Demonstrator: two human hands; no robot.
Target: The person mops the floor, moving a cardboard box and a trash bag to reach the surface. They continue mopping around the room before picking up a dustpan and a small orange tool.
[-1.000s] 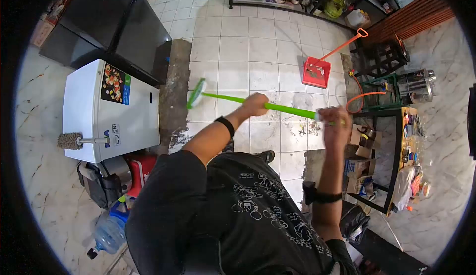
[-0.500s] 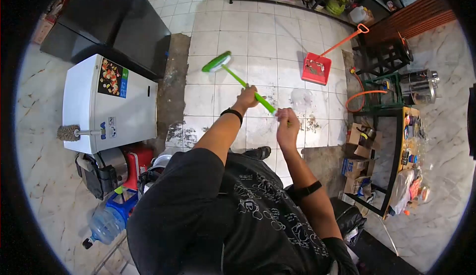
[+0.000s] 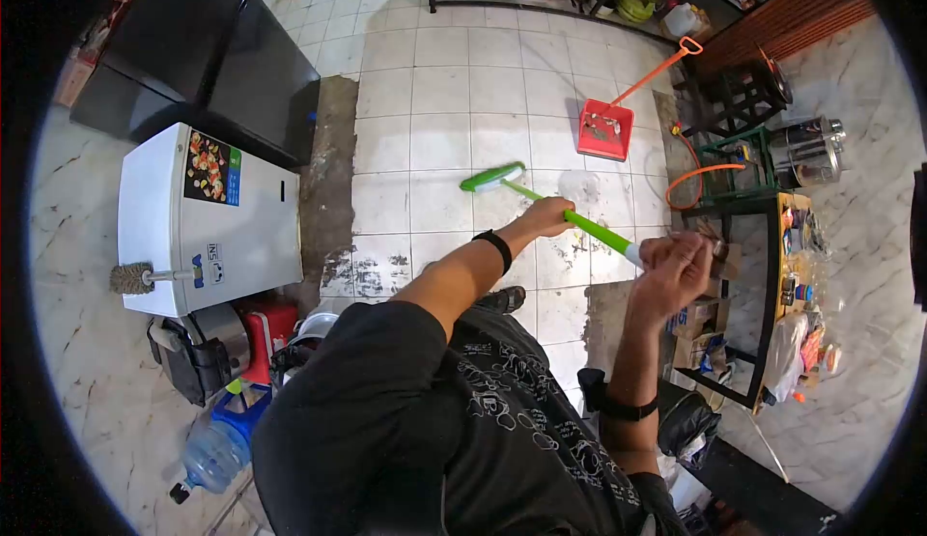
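A green broom [image 3: 599,232] slants across the middle of the view, its green and white head [image 3: 493,177] down on the white tiled floor [image 3: 439,140]. My left hand [image 3: 548,216] is closed around the handle partway along. Near the handle's white top end, my right hand [image 3: 676,268] is closed on it, higher and closer to the camera. Beyond the broom head to the right stands a red dustpan [image 3: 606,130] with an orange-red handle; some debris lies in its pan. Neither hand touches the dustpan.
Left are a dark refrigerator [image 3: 237,77], a white freezer [image 3: 241,222] and a blue water jug [image 3: 214,457]. At right stand a green-framed stand [image 3: 731,181] with an orange hose [image 3: 690,188], and a cluttered shelf table [image 3: 780,295]. A black rack [image 3: 541,7] lines the back.
The broom head has moved right and nearer to me across the tiles. Both hands have shifted right with the handle, the right one rising toward the camera.
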